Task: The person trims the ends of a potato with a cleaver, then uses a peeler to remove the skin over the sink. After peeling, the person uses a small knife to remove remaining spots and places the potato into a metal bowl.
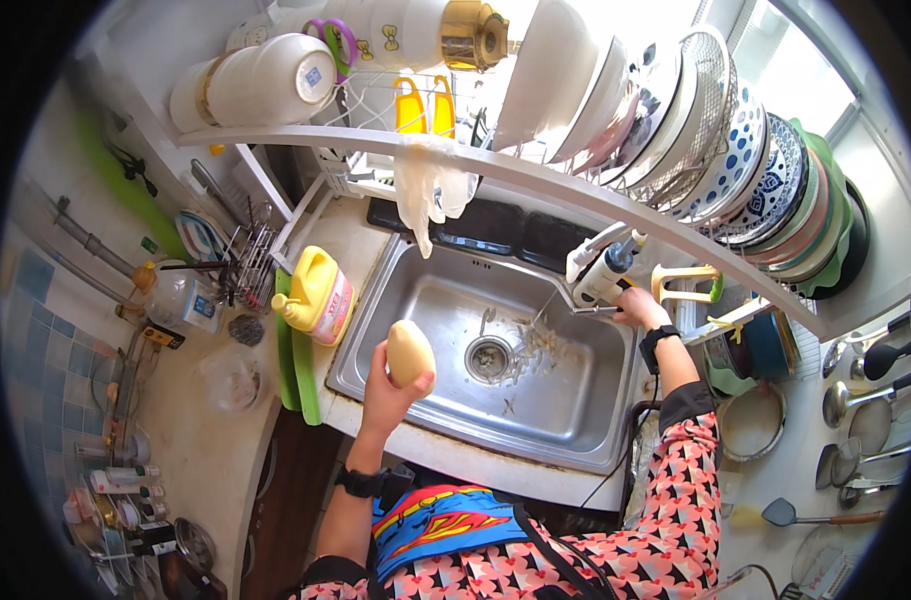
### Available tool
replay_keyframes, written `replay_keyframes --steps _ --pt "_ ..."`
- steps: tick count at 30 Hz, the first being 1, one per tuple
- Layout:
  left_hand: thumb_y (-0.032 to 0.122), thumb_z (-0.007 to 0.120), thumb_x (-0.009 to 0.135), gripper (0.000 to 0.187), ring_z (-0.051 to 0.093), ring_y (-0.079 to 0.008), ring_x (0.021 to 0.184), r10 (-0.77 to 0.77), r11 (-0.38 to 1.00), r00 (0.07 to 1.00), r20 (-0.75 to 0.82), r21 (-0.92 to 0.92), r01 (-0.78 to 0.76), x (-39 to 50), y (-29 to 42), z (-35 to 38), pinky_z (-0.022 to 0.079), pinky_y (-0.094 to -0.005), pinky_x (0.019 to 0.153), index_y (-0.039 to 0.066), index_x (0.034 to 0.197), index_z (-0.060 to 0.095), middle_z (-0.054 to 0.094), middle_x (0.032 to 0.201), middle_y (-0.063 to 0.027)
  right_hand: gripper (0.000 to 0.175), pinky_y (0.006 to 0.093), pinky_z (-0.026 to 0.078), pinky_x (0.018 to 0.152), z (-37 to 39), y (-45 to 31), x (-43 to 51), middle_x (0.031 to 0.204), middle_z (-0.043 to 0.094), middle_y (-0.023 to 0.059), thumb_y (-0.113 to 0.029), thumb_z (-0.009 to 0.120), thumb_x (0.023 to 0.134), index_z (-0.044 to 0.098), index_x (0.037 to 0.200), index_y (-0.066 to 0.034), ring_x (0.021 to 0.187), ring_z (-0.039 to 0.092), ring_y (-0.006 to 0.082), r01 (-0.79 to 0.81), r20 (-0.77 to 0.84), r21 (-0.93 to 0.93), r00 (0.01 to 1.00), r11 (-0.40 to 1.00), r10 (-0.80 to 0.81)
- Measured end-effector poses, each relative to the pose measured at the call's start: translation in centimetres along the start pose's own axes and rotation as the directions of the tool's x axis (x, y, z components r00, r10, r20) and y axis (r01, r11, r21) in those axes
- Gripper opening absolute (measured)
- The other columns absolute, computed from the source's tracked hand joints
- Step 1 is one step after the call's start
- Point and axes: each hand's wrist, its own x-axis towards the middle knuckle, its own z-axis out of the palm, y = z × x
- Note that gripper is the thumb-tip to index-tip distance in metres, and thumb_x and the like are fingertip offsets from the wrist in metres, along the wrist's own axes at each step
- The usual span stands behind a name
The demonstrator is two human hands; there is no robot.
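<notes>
A peeled, pale yellow potato (410, 354) is in my left hand (390, 386), held above the left front part of the stainless steel sink (448, 300). My right hand (639, 307) is at the sink's back right corner, by the metal tap (594, 310); its fingers touch or hold the tap's handle end, and the grip is partly hidden. A thin stream of water seems to fall from the spout. Pale peelings (541, 345) lie in the sink beside the drain strainer (489, 358).
A yellow pump jug (313, 292) and a green board (298, 360) stand left of the sink. Above its back edge runs a white dish rack (530, 166) with bowls, plates and a hanging plastic bag (425, 187). Ladles and a spatula (782, 514) hang at the right.
</notes>
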Motion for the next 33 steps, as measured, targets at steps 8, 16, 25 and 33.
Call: replay_keyframes --steps 8,16,25,33 --pt "0.018 0.093 0.06 0.082 0.054 -0.032 0.121 0.526 0.688 0.85 -0.022 0.599 -0.41 0.3 -0.5 1.2 0.043 -0.0431 0.104 0.006 0.132 0.054 0.059 0.129 -0.0144 0.02 0.0483 0.052 0.072 -1.7 -5.4 -4.9 0.083 0.066 0.0205 -0.022 0.071 0.082 0.065 0.079 -0.0035 0.082 0.065 0.0386 0.134 -0.264 0.264 0.963 0.955 -0.062" --pt "0.017 0.092 0.068 0.089 0.054 -0.0206 0.125 0.311 0.912 0.949 -0.055 0.297 -0.282 -2.2 -4.0 1.1 0.052 -0.0369 0.098 0.008 0.144 0.046 0.056 0.137 -0.0068 0.012 0.0489 0.055 0.061 6.0 -19.9 -11.0 0.075 0.069 0.0183 -0.011 0.061 0.079 0.068 0.069 -0.0094 0.07 0.069 0.0388 0.062 -0.214 0.164 0.976 0.985 -0.026" --pt "0.011 0.09 0.071 0.085 0.053 -0.0176 0.125 0.205 0.964 0.964 -0.171 -0.134 -0.229 -4.3 -0.3 -6.2 0.044 -0.0342 0.105 0.006 0.143 0.045 0.054 0.134 -0.004 0.014 0.046 0.054 0.071 -0.8 -21.9 -12.1 0.088 0.061 0.0194 -0.009 0.062 0.079 0.07 0.089 -0.0049 0.083 0.065 0.038 0.157 -0.266 0.186 0.958 0.97 -0.104" --pt "0.013 0.092 0.068 0.087 0.059 -0.0196 0.115 0.244 0.949 0.887 -0.392 -0.09 -0.301 -7.7 0.5 -24.5 0.051 -0.0337 0.096 0.002 0.14 0.045 0.058 0.128 -0.0087 0.028 0.0293 0.051 0.06 -27.0 -37.1 -11.3 0.075 0.065 0.0068 0.003 0.072 0.077 0.064 0.104 -0.0004 0.068 0.063 0.016 0.56 -0.657 0.73 0.732 0.392 0.179"
